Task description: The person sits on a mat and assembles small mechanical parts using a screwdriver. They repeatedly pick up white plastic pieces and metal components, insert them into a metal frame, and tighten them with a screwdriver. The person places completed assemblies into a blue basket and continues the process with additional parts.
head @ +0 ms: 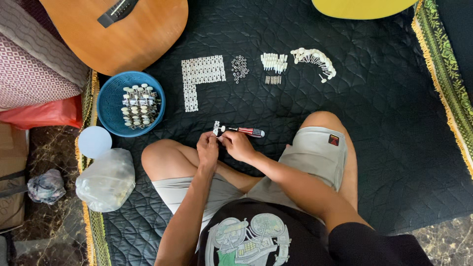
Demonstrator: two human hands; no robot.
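Quilted black bedding with a gold-fringed green border covers the floor where a person sits cross-legged, and dark marbled tile shows at the edges. Both hands meet just above the knees. The left hand is closed, pinching a small metal tuning machine by its white knob end. The right hand is wrapped around a screwdriver with a red, patterned handle, its tip set against that piece.

Judging by the layout, the work looks partly done. A blue plastic basket to the left holds a heap of assembled tuning machines. Ahead, sorted supplies remain: an L-shaped block of metal plates, a small pile of washers, a cluster of white pegs with tiny screws, and a curved row of white-knobbed shafts. Plenty of loose parts appear left to fit.

A wooden acoustic guitar body lies at the upper left, a yellow one at the top edge. Patterned cushions, a white lid and a tied plastic bag sit off the bedding on the left.
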